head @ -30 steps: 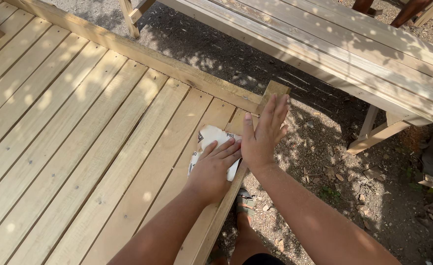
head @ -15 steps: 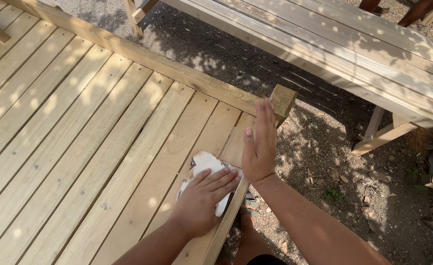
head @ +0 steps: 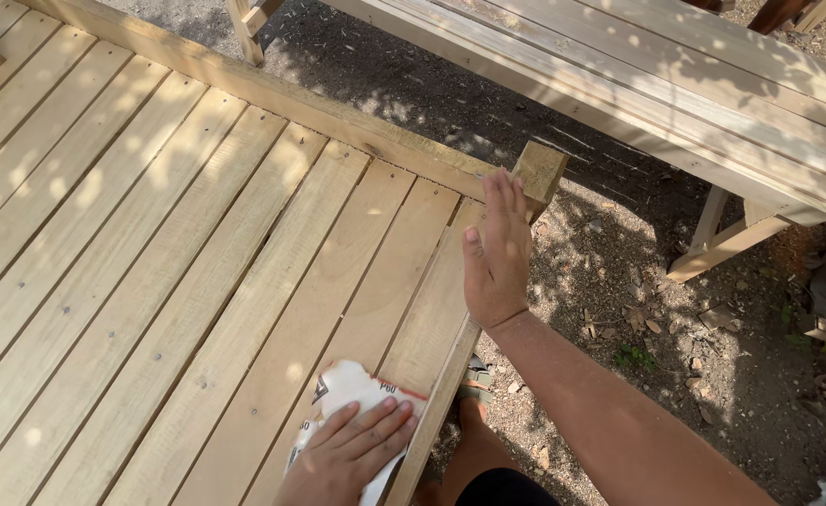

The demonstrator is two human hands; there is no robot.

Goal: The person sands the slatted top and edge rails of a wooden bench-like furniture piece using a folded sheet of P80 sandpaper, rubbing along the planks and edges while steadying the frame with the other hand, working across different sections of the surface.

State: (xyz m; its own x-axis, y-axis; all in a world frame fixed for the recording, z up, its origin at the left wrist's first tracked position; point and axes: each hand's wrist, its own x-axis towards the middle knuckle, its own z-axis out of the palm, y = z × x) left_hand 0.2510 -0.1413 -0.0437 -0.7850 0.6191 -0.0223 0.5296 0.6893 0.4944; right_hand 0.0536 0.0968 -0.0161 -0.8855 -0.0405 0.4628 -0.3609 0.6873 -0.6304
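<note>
My left hand [head: 347,457] presses a folded white sheet of sandpaper [head: 349,394] flat on the outermost plank of a pale wooden slatted panel [head: 150,244], at the bottom of the view close to the panel's right edge. My right hand [head: 495,255] is farther up, open with fingers together, edge-on against the same right edge of the panel, just below the square end of the cross beam [head: 538,173]. It holds nothing.
A second wooden structure of long planks [head: 694,84] runs across the upper right, with angled legs [head: 717,245] on the ground. Gravel and dry leaves [head: 638,309] cover the dirt between the two. My foot in a sandal [head: 474,375] stands under the panel's edge.
My left hand has slid the sandpaper down the plank toward me. My right hand has stayed near the beam end, turning more edge-on against the panel's side.
</note>
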